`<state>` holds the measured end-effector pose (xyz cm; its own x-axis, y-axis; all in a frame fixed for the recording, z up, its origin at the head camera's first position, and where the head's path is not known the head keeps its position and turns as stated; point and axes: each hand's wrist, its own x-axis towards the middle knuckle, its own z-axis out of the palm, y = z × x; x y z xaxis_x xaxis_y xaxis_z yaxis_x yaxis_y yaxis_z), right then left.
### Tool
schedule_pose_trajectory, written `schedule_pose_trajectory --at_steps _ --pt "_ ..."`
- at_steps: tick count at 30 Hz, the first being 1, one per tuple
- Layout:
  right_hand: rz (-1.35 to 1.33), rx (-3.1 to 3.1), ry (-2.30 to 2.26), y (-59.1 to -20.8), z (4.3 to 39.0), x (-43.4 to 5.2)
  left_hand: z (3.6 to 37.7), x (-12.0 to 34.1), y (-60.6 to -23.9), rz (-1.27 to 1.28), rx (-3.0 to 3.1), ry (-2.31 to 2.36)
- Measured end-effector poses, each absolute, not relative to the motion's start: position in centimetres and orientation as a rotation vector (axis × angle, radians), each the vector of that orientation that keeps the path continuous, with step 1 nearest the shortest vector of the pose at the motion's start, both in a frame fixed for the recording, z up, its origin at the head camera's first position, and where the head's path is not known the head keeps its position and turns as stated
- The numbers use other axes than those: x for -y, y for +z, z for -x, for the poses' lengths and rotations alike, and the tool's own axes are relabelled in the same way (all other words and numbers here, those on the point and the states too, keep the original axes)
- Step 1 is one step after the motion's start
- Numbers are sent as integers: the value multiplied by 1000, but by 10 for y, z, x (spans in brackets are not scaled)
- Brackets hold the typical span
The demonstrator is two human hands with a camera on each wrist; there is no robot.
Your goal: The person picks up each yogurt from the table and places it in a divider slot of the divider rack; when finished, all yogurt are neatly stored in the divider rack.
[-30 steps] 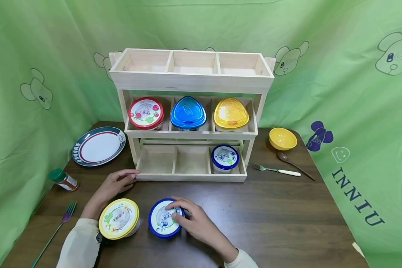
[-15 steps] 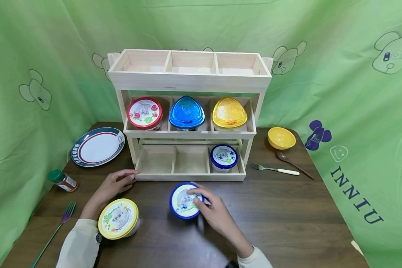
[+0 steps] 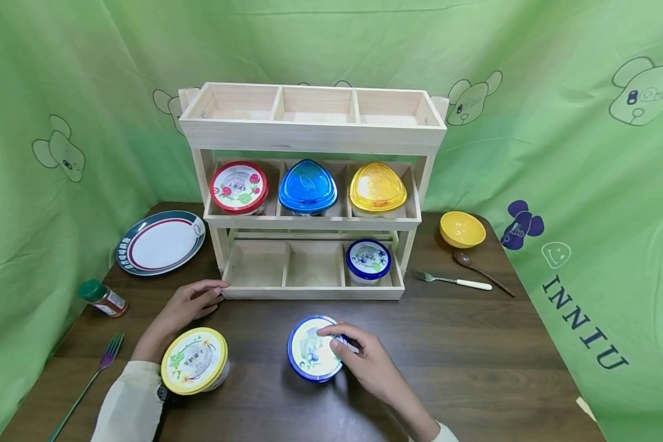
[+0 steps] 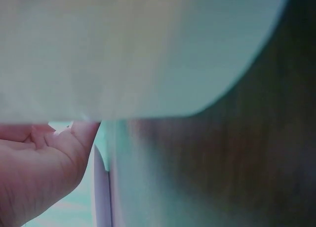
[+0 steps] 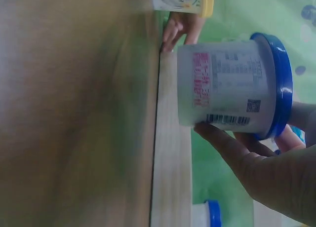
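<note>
My right hand (image 3: 372, 365) grips a white tub with a blue lid (image 3: 312, 350), the index finger on its rim. In the right wrist view the tub's white wall (image 5: 224, 84) carries a barcode, and its base stands clear of the tabletop. My left hand (image 3: 190, 307) rests with relaxed fingertips at the lower left corner of a wooden three-tier rack (image 3: 315, 136). Beside the left wrist stands a tub with a yellow lid (image 3: 194, 361). Its wall blocks much of the left wrist view, where only part of the left hand (image 4: 44, 172) shows.
Another blue-lidded tub (image 3: 368, 259) fills the rack's lower right compartment. Red (image 3: 239, 187), blue (image 3: 307, 187) and yellow-lidded tubs (image 3: 378, 187) sit on the middle tier. Around lie a plate (image 3: 162, 242), spice jar (image 3: 105, 299), forks (image 3: 110, 350), yellow bowl (image 3: 462, 230) and spoon (image 3: 477, 268).
My right hand has carried the blue-lidded tub rightward, first up toward the rack, then slightly back toward me. My left hand has stayed at the rack's corner.
</note>
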<state>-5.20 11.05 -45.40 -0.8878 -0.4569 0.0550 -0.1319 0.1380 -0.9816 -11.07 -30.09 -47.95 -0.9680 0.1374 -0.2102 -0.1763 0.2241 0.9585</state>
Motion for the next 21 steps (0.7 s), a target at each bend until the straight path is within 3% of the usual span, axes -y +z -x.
schedule_pose_trajectory --at_steps 11,21 --pt "516 -2100 -2162 -427 90 -84 109 302 -479 65 -2237 1826" --pt "412 -2125 -2302 -434 139 -69 110 300 -480 16 -2252 1819"
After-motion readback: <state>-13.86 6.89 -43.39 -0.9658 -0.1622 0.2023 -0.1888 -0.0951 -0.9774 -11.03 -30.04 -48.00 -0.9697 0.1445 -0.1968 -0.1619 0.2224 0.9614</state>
